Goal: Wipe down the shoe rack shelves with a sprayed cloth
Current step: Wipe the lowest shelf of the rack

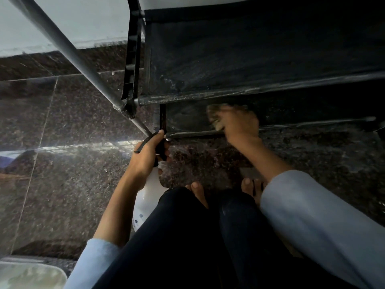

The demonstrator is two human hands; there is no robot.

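Note:
The shoe rack (pixel 133 59) has grey metal tubes and black fabric shelves. An upper shelf (pixel 260 51) fills the top right; the lowest shelf (pixel 187 119) lies just below it, near the floor. My left hand (pixel 145 157) grips the black trigger head of a white spray bottle (pixel 149 195), held upright beside the rack's front left corner. My right hand (pixel 235 122) reaches under the upper shelf and presses a brownish cloth (pixel 215 119) onto the lowest shelf; hand and cloth are motion-blurred.
Dark speckled granite floor (pixel 68 122) surrounds the rack, with a pale wall (pixel 73 21) behind. My knees in dark trousers (pixel 187 236) and bare toes (pixel 196 188) sit just before the rack. A pale mat or object (pixel 27 274) lies at the bottom left.

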